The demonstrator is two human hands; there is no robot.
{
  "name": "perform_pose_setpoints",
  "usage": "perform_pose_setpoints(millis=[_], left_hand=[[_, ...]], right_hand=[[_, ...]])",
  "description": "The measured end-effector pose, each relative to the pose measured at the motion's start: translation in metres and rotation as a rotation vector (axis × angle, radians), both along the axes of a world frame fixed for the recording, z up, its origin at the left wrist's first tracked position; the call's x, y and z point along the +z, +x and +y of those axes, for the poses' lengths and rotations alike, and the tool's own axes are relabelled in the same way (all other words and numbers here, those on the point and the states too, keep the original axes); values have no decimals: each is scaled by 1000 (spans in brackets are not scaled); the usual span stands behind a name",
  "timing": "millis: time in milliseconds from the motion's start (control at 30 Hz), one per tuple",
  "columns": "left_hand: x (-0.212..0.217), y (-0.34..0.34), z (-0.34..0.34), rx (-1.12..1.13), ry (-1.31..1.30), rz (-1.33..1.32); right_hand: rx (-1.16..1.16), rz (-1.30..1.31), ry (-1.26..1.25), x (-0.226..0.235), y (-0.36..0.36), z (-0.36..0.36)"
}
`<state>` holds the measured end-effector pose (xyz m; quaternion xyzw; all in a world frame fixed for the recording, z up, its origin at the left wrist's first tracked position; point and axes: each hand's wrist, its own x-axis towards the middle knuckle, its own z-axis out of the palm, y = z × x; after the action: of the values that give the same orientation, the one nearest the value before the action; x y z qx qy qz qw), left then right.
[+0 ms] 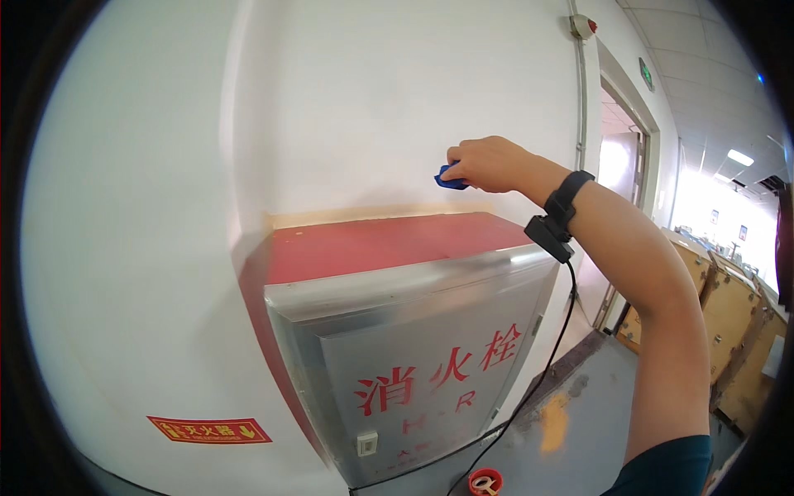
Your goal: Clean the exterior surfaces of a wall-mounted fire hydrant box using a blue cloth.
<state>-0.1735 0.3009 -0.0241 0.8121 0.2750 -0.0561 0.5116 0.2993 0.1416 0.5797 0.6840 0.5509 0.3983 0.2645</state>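
Observation:
My right hand (490, 164) is raised in front of the white wall (364, 107), above the red top of a wall cabinet. Its fingers are closed on a small blue object (452, 177), mostly covered by the hand; it could be a folded cloth, but its kind is unclear. The object is at or close to the wall; contact cannot be made out. Below stands the fire hydrant cabinet (430, 347), with a silver metal door and red lettering. A black strap with a small box (550, 236) is on my right wrist, its cable hanging down. My left hand is out of view.
A red bucket (485, 482) with things in it sits on the grey floor at the bottom. A red and yellow sign (209, 430) is on the wall at lower left. To the right are an open doorway (616, 157) and wooden crates (732, 314).

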Motion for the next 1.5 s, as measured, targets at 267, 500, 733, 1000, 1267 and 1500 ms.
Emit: perform_pose_setpoints(millis=[267, 500, 733, 1000, 1267, 1500], left_hand=[[-5, 13, -22, 91, -9, 17], [41, 72, -92, 206, 34, 36], [20, 104, -141, 257, 183, 22], [49, 118, -184, 397, 113, 59], [41, 115, -196, 368, 139, 94], [-3, 106, -158, 290, 164, -81]], right_hand=[[37, 131, 93, 10, 19, -34], [199, 142, 15, 7, 68, -47], [461, 195, -136, -13, 121, -21], [602, 36, -221, -34, 130, 10], [388, 187, -173, -44, 149, 4], [317, 241, -49, -11, 150, -58]])
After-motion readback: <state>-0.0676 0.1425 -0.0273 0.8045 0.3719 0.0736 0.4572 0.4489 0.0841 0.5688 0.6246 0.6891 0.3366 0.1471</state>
